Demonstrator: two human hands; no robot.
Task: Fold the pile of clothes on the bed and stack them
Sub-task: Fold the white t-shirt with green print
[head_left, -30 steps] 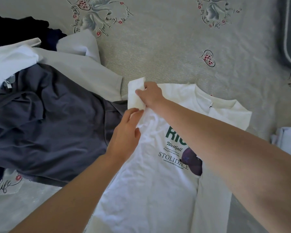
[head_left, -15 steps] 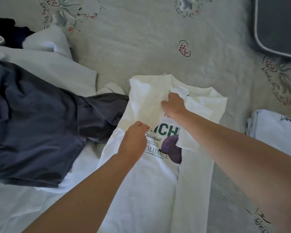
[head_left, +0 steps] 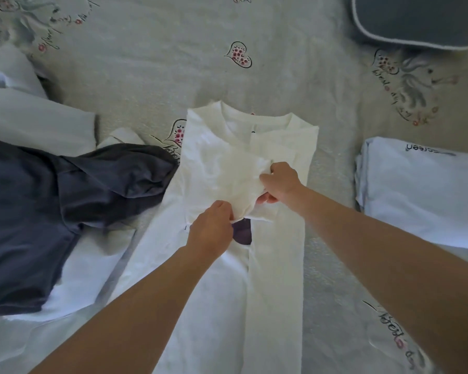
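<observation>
Print on white T-shirt (head_left: pixel 222 292) mostly hidden under folded sleeve (head_left: pixel 227 176); only a dark purple patch shows at frame centre. Shirt hem cut off at bottom edge. Lettering on folded white garment (head_left: pixel 422 190), right edge, upside down and partly readable. Dark cushion (head_left: pixel 416 20) cropped at upper right.

Count: two hands, both on the sleeve. Left hand (head_left: pixel 212 229) fingers curled, pinching sleeve's lower edge. Right hand (head_left: pixel 280 182) fingers curled, gripping sleeve's right edge.

T-shirt lies flat, collar up, centre of bed cover (head_left: pixel 173 63), right side folded inward.

Unfolded pile, left of frame: one dark grey garment (head_left: pixel 52 211), at least one white garment (head_left: pixel 33 120) beneath; exact number unclear.
</observation>
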